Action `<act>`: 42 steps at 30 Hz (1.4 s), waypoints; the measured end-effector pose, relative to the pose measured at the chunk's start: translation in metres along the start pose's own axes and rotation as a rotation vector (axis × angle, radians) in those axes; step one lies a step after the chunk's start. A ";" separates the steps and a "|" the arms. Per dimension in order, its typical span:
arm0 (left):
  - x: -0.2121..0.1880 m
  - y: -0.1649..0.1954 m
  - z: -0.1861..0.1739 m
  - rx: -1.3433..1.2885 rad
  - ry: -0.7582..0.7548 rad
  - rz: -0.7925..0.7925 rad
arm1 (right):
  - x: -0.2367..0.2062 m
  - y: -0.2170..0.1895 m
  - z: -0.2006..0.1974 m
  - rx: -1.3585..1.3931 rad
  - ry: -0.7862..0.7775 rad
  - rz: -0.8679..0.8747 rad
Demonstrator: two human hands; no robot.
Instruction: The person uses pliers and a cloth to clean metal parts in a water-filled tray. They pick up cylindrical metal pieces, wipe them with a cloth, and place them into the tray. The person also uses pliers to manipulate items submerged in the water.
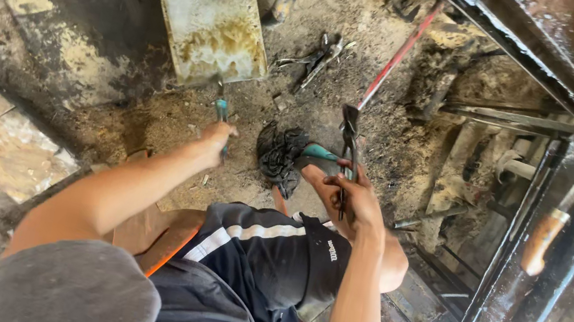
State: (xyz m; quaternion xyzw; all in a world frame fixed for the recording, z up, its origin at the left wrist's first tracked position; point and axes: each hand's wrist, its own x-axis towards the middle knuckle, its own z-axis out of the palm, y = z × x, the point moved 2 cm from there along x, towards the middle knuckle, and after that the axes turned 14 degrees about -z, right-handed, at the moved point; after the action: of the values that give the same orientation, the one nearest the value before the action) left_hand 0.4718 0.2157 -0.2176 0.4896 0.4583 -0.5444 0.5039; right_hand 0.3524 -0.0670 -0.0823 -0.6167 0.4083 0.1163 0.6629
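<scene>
Rag (280, 156) on ground between both hands — metal plate (208, 8) behind, pliers (315, 61) rightward

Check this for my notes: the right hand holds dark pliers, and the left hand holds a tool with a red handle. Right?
Not quite. In the head view the left hand holds a tool with a teal handle, not red. The right hand does hold dark pliers.

No packages, signs or screens; small white logo (332, 251) on black shorts.
</scene>
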 end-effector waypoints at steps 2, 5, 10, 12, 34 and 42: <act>0.000 -0.004 -0.013 0.085 -0.118 -0.196 | 0.015 -0.005 0.030 0.003 -0.013 0.050; -0.016 -0.019 -0.041 0.280 -0.120 -0.313 | 0.048 -0.006 0.069 0.076 -0.075 0.065; -0.026 -0.003 -0.095 0.143 0.230 -0.046 | 0.102 0.002 0.116 0.179 -0.084 0.037; -0.016 0.026 -0.112 0.097 0.392 0.030 | 0.121 0.000 0.134 0.192 -0.053 -0.003; 0.009 0.075 -0.094 0.266 0.542 0.140 | 0.123 -0.004 0.195 -0.030 0.085 0.028; 0.019 0.065 -0.095 0.249 0.432 0.149 | 0.104 0.030 0.197 0.219 -0.163 0.501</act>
State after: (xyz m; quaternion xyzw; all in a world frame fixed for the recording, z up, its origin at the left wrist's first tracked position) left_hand 0.5430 0.3031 -0.2464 0.6851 0.4476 -0.4406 0.3688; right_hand 0.4780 0.0828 -0.1935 -0.4099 0.5037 0.2810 0.7066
